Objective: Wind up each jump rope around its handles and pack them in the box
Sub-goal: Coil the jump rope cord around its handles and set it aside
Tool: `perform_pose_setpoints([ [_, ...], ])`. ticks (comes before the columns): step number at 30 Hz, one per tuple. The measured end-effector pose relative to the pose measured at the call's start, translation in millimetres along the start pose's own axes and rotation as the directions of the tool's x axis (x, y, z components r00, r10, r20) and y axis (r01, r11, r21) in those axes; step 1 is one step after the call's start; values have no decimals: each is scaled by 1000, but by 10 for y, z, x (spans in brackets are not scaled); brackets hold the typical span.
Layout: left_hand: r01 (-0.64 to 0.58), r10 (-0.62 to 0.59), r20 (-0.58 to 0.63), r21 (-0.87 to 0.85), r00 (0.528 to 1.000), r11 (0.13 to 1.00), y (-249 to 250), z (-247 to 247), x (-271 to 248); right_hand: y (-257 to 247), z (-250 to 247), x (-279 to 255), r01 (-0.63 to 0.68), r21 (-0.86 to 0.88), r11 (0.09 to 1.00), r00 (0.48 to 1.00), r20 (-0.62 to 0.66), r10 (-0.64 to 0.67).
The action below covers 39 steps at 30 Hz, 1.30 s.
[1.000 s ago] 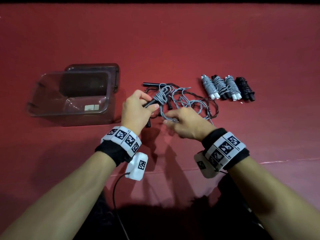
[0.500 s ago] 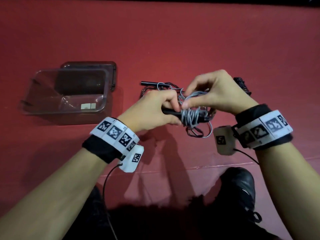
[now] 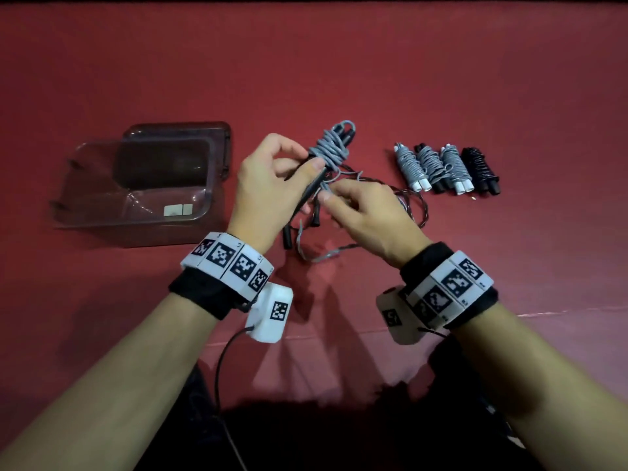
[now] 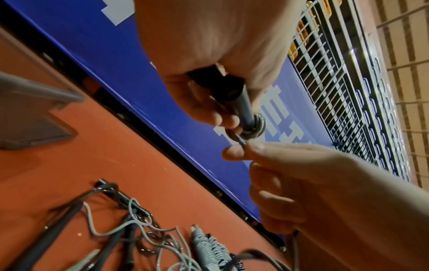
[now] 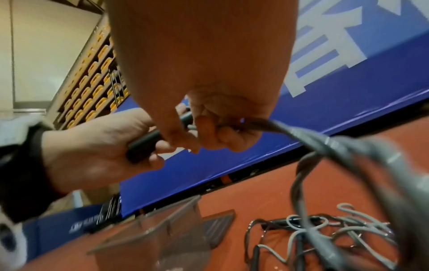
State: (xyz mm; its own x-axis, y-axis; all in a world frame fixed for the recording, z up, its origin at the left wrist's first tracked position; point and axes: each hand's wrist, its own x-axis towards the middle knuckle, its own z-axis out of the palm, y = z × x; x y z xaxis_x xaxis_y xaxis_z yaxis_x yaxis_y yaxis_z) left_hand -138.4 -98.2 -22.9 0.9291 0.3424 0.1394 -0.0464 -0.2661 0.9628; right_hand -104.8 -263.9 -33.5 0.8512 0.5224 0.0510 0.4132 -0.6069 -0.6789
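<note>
While gripped: seemingly braided grey rope.

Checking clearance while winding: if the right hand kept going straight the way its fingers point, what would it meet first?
Probably the left hand gripping the black handles, right ahead of the right hand; depth is uncertain.

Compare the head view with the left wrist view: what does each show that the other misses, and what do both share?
Only the head view shows the clear plastic box, nothing packed in it yet, and all four wound ropes in a row. Only the left wrist view shows the blue banner and wire racks beyond the red mat. Both show the left hand gripping the black handles while the right hand pinches the grey rope.
</note>
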Motion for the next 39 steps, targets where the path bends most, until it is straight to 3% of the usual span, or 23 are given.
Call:
perform_pose_setpoints([
  [2, -21, 19, 33, 39, 999, 999, 59, 23, -10, -3, -49, 7, -33, 87, 996, 998, -42, 37],
  [6, -24, 21, 27, 100, 999, 995, 114, 51, -46, 23, -138, 20, -55, -28, 998, 994, -93, 53],
  [10, -13, 12, 8, 74, 1000, 997, 90, 38, -43, 41, -201, 50, -130, -9, 991, 967, -224, 125],
  [15, -57, 58, -4, 169, 998, 984, -12, 64, -61, -13, -113, 26, -160, -21, 987, 964, -218, 151],
  [18, -74, 49, 82, 326, 995, 943, -50, 87, -67, 20, -117, 20, -187, 4, 982, 953, -243, 182],
  [21, 57, -84, 271, 105, 959, 993, -60, 78, -56, 59, -218, 41, -202, 64, 977, 932, -293, 211],
  [23, 122, -110, 254, -31, 961, 992, -75, 69, -57, 65, -233, 58, -207, 47, 977, 943, -254, 213],
  [26, 155, -146, 159, -45, 976, 987, -67, 103, -61, 39, -149, 51, -180, -26, 983, 966, -194, 172],
  [29, 81, -90, 58, 140, 994, 987, -191, 71, -36, -28, -64, 21, -98, -178, 979, 995, -39, 93],
  [32, 6, -46, 72, 477, 996, 879, -372, -34, -49, -69, -88, 1, -20, -351, 936, 975, 202, 96],
  [34, -58, -41, 135, 652, 990, 756, -461, -71, -101, -86, -125, -5, 27, -408, 913, 957, 276, 95],
  [36, -198, -28, 301, 691, 953, 695, -500, -79, -141, -136, -187, -6, 98, -486, 869, 960, 276, 46],
  [38, -319, -94, 510, 660, 855, 680, -473, -79, -122, -144, -273, 22, 173, -522, 835, 955, 295, -14],
  [39, -336, -143, 580, 636, 802, 694, -433, -84, -93, -129, -324, 41, 186, -471, 862, 948, 318, -31],
])
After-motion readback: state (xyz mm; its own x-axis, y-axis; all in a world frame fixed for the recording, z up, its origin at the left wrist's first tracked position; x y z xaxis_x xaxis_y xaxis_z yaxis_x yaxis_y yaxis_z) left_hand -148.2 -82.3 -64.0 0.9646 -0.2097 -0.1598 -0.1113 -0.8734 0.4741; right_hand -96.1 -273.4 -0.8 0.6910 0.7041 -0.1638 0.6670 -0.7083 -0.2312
